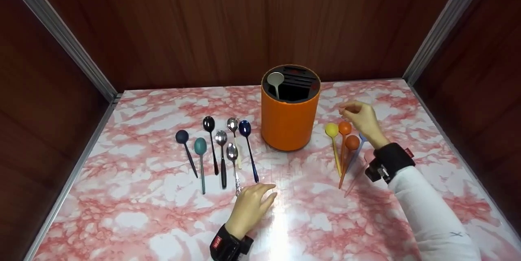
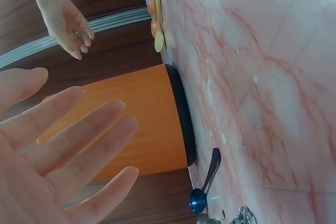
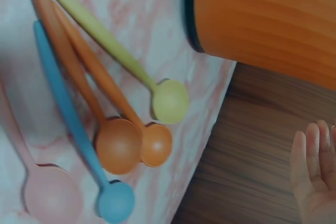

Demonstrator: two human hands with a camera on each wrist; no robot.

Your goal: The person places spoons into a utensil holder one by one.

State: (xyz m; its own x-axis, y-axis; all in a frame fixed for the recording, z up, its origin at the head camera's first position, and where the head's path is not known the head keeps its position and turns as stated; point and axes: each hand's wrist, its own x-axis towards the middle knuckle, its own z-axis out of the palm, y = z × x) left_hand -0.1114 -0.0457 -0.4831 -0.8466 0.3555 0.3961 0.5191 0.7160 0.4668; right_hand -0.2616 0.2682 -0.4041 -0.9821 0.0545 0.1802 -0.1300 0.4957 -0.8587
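My right hand (image 1: pixel 361 119) is held above the table right of the orange utensil holder (image 1: pixel 287 124), its fingers loosely bent with nothing between them. Beneath and in front of it lie a yellow spoon (image 3: pixel 169 101), two orange spoons (image 3: pixel 118 145), a blue spoon (image 3: pixel 116 202) and a pink spoon (image 3: pixel 52 195). My left hand (image 1: pixel 251 206) hovers at the front, fingers spread and relaxed, near the handle end of a silver spoon (image 1: pixel 232 152). A grey-beige spoon (image 1: pixel 276 78) stands in the holder, bowl up, its lower handle hidden.
Left of the holder lie several more spoons: a navy one (image 1: pixel 182 137), a teal one (image 1: pixel 200 146), a black one (image 1: pixel 209 124), silver ones (image 1: pixel 221 137) and a shiny blue one (image 1: pixel 245 128). Dark wood panels (image 1: pixel 183 29) enclose the marbled table (image 1: pixel 134 187) at the back and sides.
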